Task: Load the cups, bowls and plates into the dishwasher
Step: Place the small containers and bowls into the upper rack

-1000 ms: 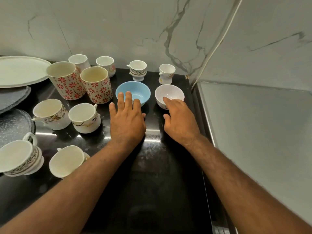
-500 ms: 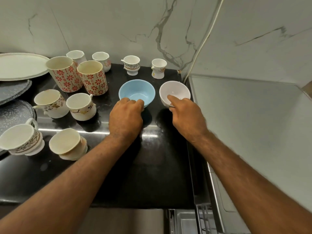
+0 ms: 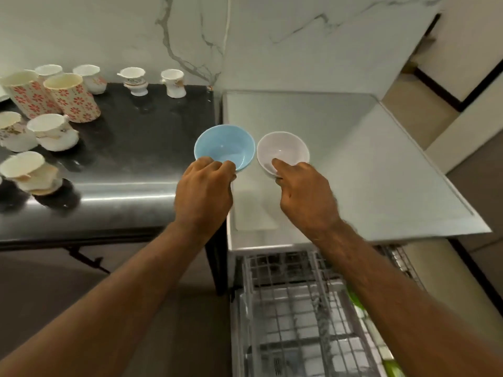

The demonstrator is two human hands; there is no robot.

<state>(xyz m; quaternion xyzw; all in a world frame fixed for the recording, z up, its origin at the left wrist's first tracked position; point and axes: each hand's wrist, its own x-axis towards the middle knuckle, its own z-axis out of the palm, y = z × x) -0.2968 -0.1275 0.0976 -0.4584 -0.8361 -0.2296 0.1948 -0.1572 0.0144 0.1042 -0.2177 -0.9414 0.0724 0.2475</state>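
My left hand (image 3: 203, 194) grips the near rim of a light blue bowl (image 3: 224, 146), held in the air at the right end of the black counter (image 3: 130, 148). My right hand (image 3: 304, 191) holds a white bowl (image 3: 283, 150) by its near rim, thumb inside, above the steel dishwasher top (image 3: 353, 164). The two bowls are side by side, almost touching. Below them the dishwasher's wire rack (image 3: 304, 308) is pulled out.
Several cups stay on the counter at left: two tall red-flowered mugs (image 3: 54, 96), small white cups (image 3: 174, 83) along the marble wall, and teacups (image 3: 51, 131) nearer the front edge. A green item (image 3: 353, 297) sits at the rack's right side.
Both hands closed on the bowls, lifted them off the counter and carried them rightward. My view swung right and down, so the dishwasher rack came into sight.
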